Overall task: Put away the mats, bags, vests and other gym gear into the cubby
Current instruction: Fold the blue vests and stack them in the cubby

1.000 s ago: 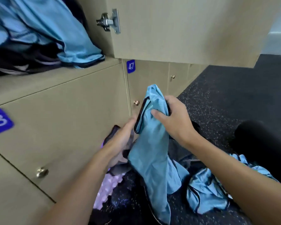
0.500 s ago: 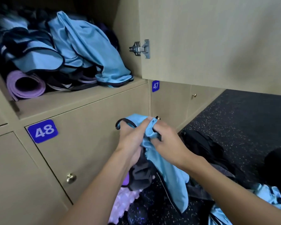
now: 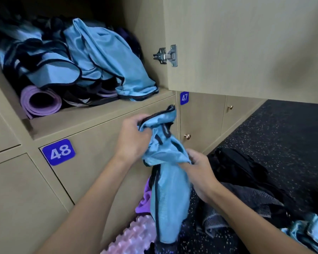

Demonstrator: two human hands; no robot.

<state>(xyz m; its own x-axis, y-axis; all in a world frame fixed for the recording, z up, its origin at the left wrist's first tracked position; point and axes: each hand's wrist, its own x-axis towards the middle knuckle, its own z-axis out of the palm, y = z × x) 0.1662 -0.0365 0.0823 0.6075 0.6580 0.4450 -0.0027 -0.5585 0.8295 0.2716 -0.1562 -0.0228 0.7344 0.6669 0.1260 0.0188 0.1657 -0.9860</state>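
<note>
Head view: open cubby [image 3: 99, 114] holds blue vests [image 3: 99, 57], purple mat [image 3: 40, 101].

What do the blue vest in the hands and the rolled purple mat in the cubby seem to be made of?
Blue vest: thin synthetic mesh, probably polyester; slight sheen, limp folds, black edging. Rolled purple mat: likely soft foam or rubber, matte; thick spiral at its end.
</note>
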